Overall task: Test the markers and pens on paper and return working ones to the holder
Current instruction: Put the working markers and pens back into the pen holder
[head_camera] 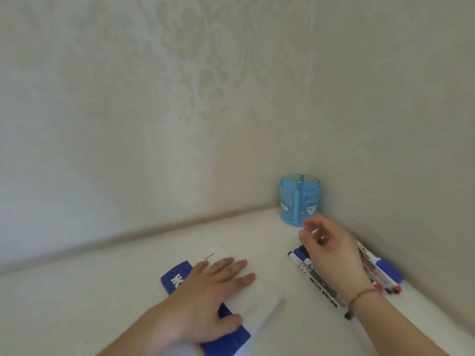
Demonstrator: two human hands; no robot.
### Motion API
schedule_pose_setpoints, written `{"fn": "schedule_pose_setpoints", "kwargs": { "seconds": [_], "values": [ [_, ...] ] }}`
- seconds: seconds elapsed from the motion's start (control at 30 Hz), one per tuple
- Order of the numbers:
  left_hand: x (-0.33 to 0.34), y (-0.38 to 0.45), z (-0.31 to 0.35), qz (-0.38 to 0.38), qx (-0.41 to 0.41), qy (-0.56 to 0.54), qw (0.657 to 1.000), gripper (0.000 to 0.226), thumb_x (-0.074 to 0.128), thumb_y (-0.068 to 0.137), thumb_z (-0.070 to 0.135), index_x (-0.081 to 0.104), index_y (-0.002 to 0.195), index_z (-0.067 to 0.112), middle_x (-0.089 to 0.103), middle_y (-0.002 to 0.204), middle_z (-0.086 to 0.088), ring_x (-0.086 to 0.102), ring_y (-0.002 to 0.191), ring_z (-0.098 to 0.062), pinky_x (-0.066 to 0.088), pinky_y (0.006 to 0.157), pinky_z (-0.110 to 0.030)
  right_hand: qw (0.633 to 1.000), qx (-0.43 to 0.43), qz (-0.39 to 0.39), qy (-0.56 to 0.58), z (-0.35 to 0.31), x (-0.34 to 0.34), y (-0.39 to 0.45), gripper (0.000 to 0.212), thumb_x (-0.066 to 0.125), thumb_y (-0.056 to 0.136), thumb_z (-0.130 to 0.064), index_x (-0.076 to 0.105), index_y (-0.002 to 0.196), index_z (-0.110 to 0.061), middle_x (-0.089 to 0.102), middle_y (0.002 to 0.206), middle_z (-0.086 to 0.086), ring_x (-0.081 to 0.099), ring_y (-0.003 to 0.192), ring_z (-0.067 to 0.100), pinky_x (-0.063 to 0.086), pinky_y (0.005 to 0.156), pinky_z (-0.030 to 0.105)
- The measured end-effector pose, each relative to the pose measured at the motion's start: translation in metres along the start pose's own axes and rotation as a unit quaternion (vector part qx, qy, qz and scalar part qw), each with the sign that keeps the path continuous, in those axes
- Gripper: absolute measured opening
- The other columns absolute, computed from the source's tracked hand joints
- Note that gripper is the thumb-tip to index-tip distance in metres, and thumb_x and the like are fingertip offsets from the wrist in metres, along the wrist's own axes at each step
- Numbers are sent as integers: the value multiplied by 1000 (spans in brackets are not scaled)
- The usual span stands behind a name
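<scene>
A white notepad point(259, 291) with a blue cover edge lies on the white desk point(102, 291). My left hand point(210, 291) presses flat on the notepad with straight fingers. To the right lies a pile of markers and pens point(316, 276), more of them point(383, 268) showing past my wrist. My right hand point(331, 253) hovers over the pile with curled fingers, which pinch a red-tipped marker point(325, 238); most of that marker is hidden and blurred. The light-blue holder point(299, 201) stands in the corner just beyond my right hand, its compartments showing nothing inside.
Patterned beige walls point(385, 124) meet in a corner right behind the holder and run close along the markers on the right. The desk stretches away to the left of the notepad.
</scene>
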State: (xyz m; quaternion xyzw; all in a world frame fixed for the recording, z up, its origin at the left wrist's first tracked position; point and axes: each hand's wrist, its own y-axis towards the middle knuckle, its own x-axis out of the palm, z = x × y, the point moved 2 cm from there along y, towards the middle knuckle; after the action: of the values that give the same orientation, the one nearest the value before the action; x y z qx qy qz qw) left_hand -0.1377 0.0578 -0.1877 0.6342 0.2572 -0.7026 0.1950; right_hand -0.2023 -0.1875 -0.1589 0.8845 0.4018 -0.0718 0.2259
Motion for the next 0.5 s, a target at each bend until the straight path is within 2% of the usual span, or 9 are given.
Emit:
{"fn": "schedule_pose_setpoints", "kwargs": {
  "seconds": [0.07, 0.1, 0.17, 0.23, 0.37, 0.43, 0.5],
  "values": [
    [1, -2, -37, 16, -134, 21, 991, 77, 17, 78, 74, -2, 149, 51, -14, 157, 23, -8, 149, -10, -1, 120, -41, 997, -13, -1, -80, 2, 1, 16, 33, 68, 85, -19, 58, 115, -29, 53, 112, -12, 55, 98, 12, 44, 79, 21],
    [2, -3, -55, 24, -198, 16, 980, 78, 14, 79, 76, -2, 150, 47, -11, 160, 17, -5, 150, -15, 3, 119, -44, 991, -28, -2, -127, 4, 3, 26, 42, 68, 84, -16, 54, 122, -27, 46, 122, -9, 51, 106, 14, 43, 85, 23],
    [4, -4, -80, 43, -300, 1, 953, 75, 18, 87, 74, 5, 153, 41, -4, 163, 7, 2, 148, -22, 10, 116, -49, 972, -59, -2, -226, 8, 7, 50, 55, 68, 82, -11, 48, 132, -21, 33, 139, 2, 46, 117, 23, 44, 96, 31],
    [3, -1, -94, 81, -349, 3, 933, 72, 21, 89, 72, 19, 151, 34, 11, 158, 3, 16, 142, -23, 21, 110, -47, 957, -68, 1, -284, 11, 10, 75, 56, 69, 82, -11, 47, 133, -18, 22, 148, 9, 47, 118, 33, 46, 100, 40],
    [1, 13, -102, 178, -325, 18, 929, 55, 33, 91, 63, 47, 132, 29, 41, 138, 5, 37, 125, -20, 33, 100, -40, 951, -39, -22, -307, 20, 15, 110, 37, 71, 84, -19, 54, 117, -16, 19, 151, 11, 54, 111, 35, 48, 96, 40],
    [-3, 20, -106, 245, -291, 24, 924, 40, 42, 92, 53, 60, 115, 26, 56, 121, 5, 49, 113, -20, 40, 91, -38, 960, -25, -36, -276, 22, 16, 118, 25, 71, 84, -16, 56, 103, -14, 22, 152, 9, 50, 117, 33, 45, 95, 37],
    [-5, 28, -112, 290, -260, 33, 920, 29, 48, 90, 44, 67, 94, 23, 64, 98, 5, 58, 93, -20, 43, 75, -35, 968, -32, -38, -247, 21, 17, 120, 21, 72, 83, -10, 56, 96, -12, 23, 154, 7, 41, 129, 30, 41, 99, 34]
  ]
}}
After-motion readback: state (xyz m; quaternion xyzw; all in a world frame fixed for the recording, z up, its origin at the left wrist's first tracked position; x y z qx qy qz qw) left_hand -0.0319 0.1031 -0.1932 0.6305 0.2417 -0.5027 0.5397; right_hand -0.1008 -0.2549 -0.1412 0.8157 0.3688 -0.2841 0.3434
